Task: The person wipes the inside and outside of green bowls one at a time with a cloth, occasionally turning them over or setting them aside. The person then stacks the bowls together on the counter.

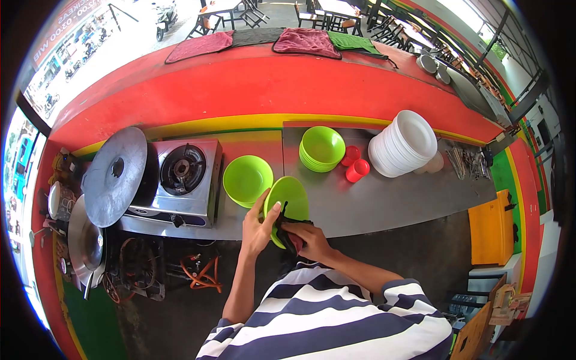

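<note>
My left hand (258,227) grips the left rim of a green bowl (292,197), which is tilted up on its side in front of my body. In my right hand (309,241) is a dark cloth (288,231) with a reddish patch, pressed against the bowl's lower right part. Fingers and cloth hide some of the bowl. Just beyond my left hand another green bowl (247,180) stands upright on the metal counter (264,141). A stack of green bowls (322,149) is farther back to the right.
Two red cups (357,170) and a tall stack of white plates (403,144) stand right of the bowls, with cutlery (468,161) beyond. At left are a gas stove (180,180) and a large metal lid (116,177). Folded cloths (307,42) lie along the red ledge (258,78).
</note>
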A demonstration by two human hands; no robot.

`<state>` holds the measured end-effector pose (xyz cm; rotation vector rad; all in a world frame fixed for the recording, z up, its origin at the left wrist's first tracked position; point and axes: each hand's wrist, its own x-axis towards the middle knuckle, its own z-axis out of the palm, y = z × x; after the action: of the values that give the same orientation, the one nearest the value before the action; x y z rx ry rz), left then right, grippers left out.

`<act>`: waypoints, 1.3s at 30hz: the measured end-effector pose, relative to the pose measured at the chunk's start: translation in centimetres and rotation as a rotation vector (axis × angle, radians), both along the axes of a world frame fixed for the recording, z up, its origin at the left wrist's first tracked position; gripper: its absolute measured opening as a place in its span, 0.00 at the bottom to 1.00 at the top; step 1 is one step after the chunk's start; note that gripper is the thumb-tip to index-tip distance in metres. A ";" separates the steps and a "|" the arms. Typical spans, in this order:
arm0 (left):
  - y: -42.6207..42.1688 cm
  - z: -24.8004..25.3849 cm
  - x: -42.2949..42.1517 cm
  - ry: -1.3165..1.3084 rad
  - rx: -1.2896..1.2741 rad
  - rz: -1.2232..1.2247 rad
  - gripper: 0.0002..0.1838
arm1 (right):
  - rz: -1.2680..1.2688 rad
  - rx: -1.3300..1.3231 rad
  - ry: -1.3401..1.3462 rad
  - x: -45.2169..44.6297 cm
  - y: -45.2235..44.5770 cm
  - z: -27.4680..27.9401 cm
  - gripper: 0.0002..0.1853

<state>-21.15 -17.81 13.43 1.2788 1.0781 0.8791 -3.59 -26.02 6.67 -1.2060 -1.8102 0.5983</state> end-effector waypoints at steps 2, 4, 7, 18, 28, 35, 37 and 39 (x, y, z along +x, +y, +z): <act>-0.5 0.0 1.0 0.006 0.063 0.044 0.35 | -0.057 -0.086 0.140 -0.7 0.1 1.4 0.31; -1.4 -0.7 1.9 0.079 0.181 0.076 0.35 | -0.065 -0.115 0.194 -1.8 -0.2 2.4 0.32; -0.5 -1.4 1.2 0.052 0.154 0.039 0.35 | -0.029 -0.050 0.143 -2.2 -0.1 3.2 0.35; -1.4 -0.7 2.0 0.043 0.182 0.086 0.35 | -0.050 -0.013 0.115 -2.1 0.2 2.4 0.36; 0.4 2.8 -0.1 -0.167 -0.059 -0.022 0.35 | 0.051 0.122 -0.010 -0.3 1.3 1.7 0.37; -0.4 0.1 2.5 -0.283 -0.001 0.017 0.34 | -0.019 0.007 0.086 -0.9 0.2 3.4 0.39; 0.6 -0.1 1.6 -0.242 -0.048 -0.064 0.34 | 0.012 0.071 0.003 -0.1 0.5 1.8 0.40; 1.6 0.5 0.9 -0.169 -0.076 -0.125 0.34 | 0.040 0.130 -0.073 1.3 1.3 1.0 0.40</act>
<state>-20.22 -16.18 13.91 1.1736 0.8809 0.8283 -2.30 -24.76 7.67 -1.1192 -1.9082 0.4561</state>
